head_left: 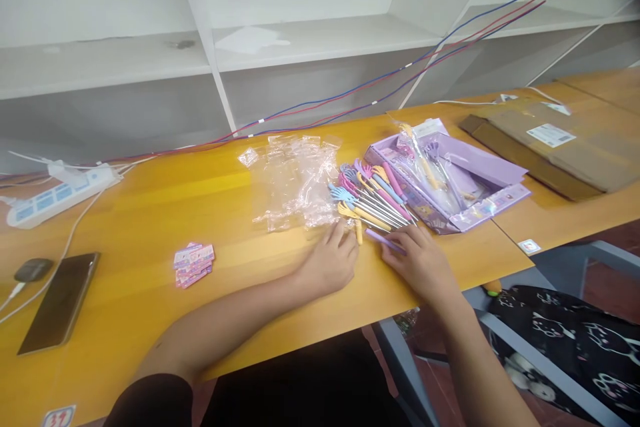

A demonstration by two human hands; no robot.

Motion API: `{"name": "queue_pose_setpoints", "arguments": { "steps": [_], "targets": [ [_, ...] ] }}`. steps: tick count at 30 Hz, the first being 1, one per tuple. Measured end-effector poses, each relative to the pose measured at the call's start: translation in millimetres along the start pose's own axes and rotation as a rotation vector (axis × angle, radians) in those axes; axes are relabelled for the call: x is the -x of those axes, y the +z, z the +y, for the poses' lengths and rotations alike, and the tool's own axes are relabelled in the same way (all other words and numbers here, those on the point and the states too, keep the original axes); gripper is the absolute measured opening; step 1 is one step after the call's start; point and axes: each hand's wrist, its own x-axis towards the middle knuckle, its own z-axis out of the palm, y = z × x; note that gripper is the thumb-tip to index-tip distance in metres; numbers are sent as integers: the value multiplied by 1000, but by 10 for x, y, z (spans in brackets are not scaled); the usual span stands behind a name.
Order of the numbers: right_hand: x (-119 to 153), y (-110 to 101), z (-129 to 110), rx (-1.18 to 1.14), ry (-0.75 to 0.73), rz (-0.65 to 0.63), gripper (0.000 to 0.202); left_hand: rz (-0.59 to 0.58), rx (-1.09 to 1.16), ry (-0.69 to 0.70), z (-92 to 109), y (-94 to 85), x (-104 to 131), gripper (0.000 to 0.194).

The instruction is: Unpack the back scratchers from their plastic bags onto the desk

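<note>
On the wooden table lies a pile of hand-shaped sticks (377, 197) with metal rods and coloured handles. My left hand (333, 259) rests just below the pile, fingers bent, beside a short yellow piece (359, 231); whether it grips anything is hidden. My right hand (419, 255) is closed on a purple handle (385, 241) at the pile's lower edge. Clear plastic bags (295, 180) are spread left of the pile. Behind and to the right, an open purple box (480, 160) holds more sticks in clear wrapping.
Small pink cards (193, 265) lie at left, with a phone (59, 303) and a power strip (63, 193) beyond. A cardboard box (555, 143) sits at right. Cables cross before the white shelves (320, 40). A chair with black patterned fabric (565, 340) stands lower right.
</note>
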Motion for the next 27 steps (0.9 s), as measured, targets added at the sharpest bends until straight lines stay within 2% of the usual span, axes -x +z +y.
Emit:
{"name": "queue_pose_setpoints", "arguments": {
  "steps": [4, 8, 12, 15, 18, 22, 27],
  "targets": [
    [-191, -95, 84, 17, 115, 64, 15, 17, 4, 39, 43, 23, -62, 53],
    [-568, -96, 254, 102, 252, 97, 21, 31, -3, 51, 96, 52, -185, 60],
    [-947, 8, 308, 149, 284, 11, 23, 34, 11, 47, 140, 96, -285, 63],
    [-1110, 84, 277, 176, 275, -54, 19, 28, 21, 42, 145, 98, -287, 63],
    [-1139, 97, 286, 72, 183, -63, 15, 32, 17, 40, 133, 62, -230, 63],
    [-1045, 52, 377, -135, 21, -78, 11, 43, 14, 66, 129, 25, -159, 61],
    [-938, 35, 466, -181, -36, -68, 10, 47, 40, 63, 142, 49, -150, 62]
  ]
}}
